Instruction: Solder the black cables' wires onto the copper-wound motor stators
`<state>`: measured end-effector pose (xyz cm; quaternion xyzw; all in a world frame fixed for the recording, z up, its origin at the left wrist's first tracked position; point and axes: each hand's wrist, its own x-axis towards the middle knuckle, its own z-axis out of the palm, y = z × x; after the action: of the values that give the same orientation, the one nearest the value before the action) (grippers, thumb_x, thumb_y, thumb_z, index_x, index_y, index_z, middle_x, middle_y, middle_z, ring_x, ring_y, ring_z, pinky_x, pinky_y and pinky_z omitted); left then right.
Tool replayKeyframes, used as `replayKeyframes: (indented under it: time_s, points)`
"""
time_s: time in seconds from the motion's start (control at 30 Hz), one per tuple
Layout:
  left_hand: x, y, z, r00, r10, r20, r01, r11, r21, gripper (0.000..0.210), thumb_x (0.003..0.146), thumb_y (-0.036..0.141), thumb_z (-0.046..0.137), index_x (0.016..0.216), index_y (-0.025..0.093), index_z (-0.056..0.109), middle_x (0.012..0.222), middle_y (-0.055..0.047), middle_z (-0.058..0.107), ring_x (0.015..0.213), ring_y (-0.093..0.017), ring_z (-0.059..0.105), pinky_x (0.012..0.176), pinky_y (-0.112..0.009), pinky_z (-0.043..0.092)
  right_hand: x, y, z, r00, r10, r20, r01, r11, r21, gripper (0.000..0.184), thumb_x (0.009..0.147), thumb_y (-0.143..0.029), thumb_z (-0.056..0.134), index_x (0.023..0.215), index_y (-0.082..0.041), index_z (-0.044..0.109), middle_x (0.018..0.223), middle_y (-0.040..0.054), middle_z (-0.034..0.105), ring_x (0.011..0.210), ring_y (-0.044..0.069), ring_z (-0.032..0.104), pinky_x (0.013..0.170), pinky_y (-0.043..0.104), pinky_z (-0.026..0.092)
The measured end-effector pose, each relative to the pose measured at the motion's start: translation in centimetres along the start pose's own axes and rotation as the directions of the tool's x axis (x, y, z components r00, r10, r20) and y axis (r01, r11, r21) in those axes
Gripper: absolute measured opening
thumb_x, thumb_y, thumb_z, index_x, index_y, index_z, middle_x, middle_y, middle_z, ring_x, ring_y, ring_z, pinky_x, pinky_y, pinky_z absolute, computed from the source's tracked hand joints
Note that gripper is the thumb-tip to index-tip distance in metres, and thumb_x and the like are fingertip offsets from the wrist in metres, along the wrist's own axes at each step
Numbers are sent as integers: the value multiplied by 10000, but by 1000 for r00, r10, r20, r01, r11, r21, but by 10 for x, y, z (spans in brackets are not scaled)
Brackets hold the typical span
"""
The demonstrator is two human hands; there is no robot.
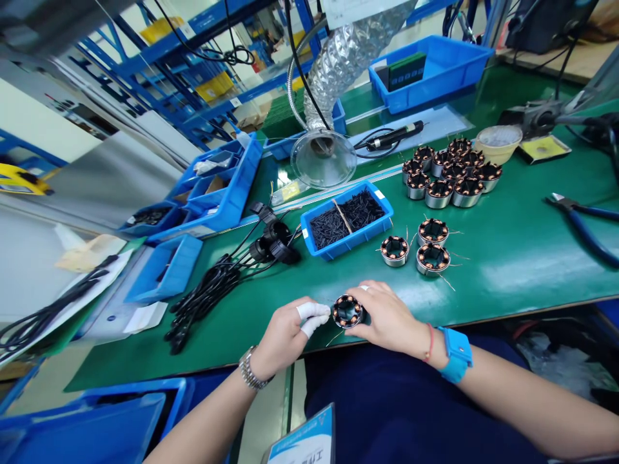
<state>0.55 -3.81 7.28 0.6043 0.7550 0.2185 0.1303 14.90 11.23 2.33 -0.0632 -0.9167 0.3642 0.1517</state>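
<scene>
My right hand (387, 317) is closed around a motor stator (347, 312), a metal ring with copper windings, held at the bench's near edge. White finger cots cover the thumb and a finger of my left hand (291, 330), which pinch together right at the stator's left side. What lies between those fingertips is too small to make out. A thin lead wire (333, 338) sticks out below the stator. Beyond my right hand stand three loose stators, one of them a stator (394, 251) with upright leads. A blue tray (347, 222) of short black sleeves sits ahead of my hands.
Several stators (454, 171) cluster at the right, beside a cream bowl (499, 143). Blue-handled cutters (587, 225) lie farther right. Black cables (207, 290) are bundled on the left. A clear fume hood (323, 160) on a foil duct hangs over the back, near a black electric screwdriver (395, 136).
</scene>
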Motion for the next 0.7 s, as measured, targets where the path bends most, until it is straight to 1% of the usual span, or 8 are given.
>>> replayKeyframes:
  time_s: [0.17, 0.33, 0.4, 0.47, 0.53, 0.57, 0.63, 0.7]
  points:
    - [-3, 2, -1, 982, -179, -54, 171, 977, -125, 123, 779, 235, 552, 820, 180, 654, 754, -31, 663, 696, -141, 615, 655, -240, 486, -2, -2, 3, 1000, 5, -22, -6, 1000, -20, 503, 638, -411, 692, 1036, -180, 489, 940, 69, 558, 941, 223, 464, 816, 363, 352]
    - [-3, 3, -1, 932, -356, -67, 330, 911, -247, 133, 739, 267, 595, 797, 176, 673, 794, -41, 673, 752, -165, 615, 717, -275, 477, -1, -2, 3, 1000, 1, -20, -1, 1000, -14, 498, 638, -404, 693, 1032, -176, 491, 933, 67, 559, 944, 225, 463, 812, 365, 358]
    - [-2, 4, 1, 903, -426, -52, 387, 861, -331, 125, 722, 271, 611, 771, 172, 671, 781, -37, 672, 739, -161, 610, 712, -270, 476, -1, -2, 3, 1000, -4, -25, 3, 1000, -13, 497, 640, -407, 691, 1031, -174, 491, 938, 68, 557, 948, 225, 462, 817, 366, 358]
    - [-1, 6, 5, 874, -485, -19, 426, 786, -448, 116, 711, 273, 619, 733, 168, 662, 724, -26, 663, 671, -143, 596, 661, -254, 483, -1, -2, 4, 999, -1, -35, 0, 1000, -13, 490, 638, -408, 692, 1021, -174, 493, 932, 69, 554, 948, 227, 464, 817, 371, 359]
    - [-2, 6, 8, 857, -515, 6, 432, 712, -553, 109, 709, 269, 620, 705, 165, 652, 694, -16, 652, 618, -125, 575, 612, -236, 484, -2, -1, 5, 999, 8, -41, -8, 1000, -18, 484, 635, -404, 696, 1008, -173, 492, 922, 70, 550, 940, 228, 466, 811, 375, 362]
    - [-3, 6, 9, 854, -521, 1, 425, 695, -580, 102, 709, 263, 622, 708, 165, 651, 705, -15, 652, 621, -121, 573, 611, -231, 485, -2, -1, 6, 999, 13, -43, -14, 1000, -23, 481, 632, -401, 698, 1002, -172, 491, 918, 71, 549, 935, 229, 467, 805, 377, 365]
    - [-6, 4, 6, 850, -520, -84, 381, 717, -583, 85, 713, 249, 624, 724, 171, 656, 743, -14, 655, 652, -119, 580, 638, -226, 487, -2, -1, 6, 999, 17, -48, -18, 999, -30, 471, 636, -400, 694, 990, -170, 487, 918, 76, 544, 926, 232, 467, 792, 378, 372]
    - [-11, 1, -2, 814, -513, -272, 312, 782, -540, 75, 721, 237, 620, 750, 181, 661, 772, -8, 655, 655, -112, 584, 649, -221, 488, -3, -1, 6, 998, 15, -54, -17, 999, -34, 454, 640, -400, 689, 974, -170, 486, 917, 79, 541, 918, 234, 467, 780, 379, 377]
